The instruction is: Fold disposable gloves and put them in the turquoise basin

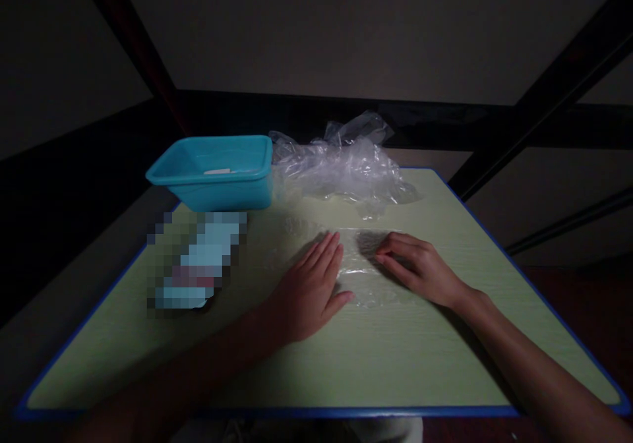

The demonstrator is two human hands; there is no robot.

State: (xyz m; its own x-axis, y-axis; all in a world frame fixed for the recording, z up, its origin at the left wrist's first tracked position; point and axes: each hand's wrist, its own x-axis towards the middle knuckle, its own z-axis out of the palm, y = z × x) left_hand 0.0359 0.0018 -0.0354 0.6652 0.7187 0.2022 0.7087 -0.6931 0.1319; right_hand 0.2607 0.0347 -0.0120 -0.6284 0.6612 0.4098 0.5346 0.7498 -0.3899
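A clear plastic bag (357,258) lies spread flat on the table, shiny along its creases. My left hand (309,291) rests palm down on its left part, fingers stretched out and thumb apart. Over the bag's right part is my right hand (418,265), its thumb and fingertips pinched together. Whatever those fingertips may hold is too small or hidden to make out. A crumpled heap of clear plastic bags (346,166) sits just beyond both hands at the table's far side.
The pale green table (395,364) has a blue edge. A turquoise plastic basin (222,192) stands at the far left with a small white object (217,171) inside. Nearer me lies a blurred-out light-blue item (208,255). A dark wall and slanted bars rise behind.
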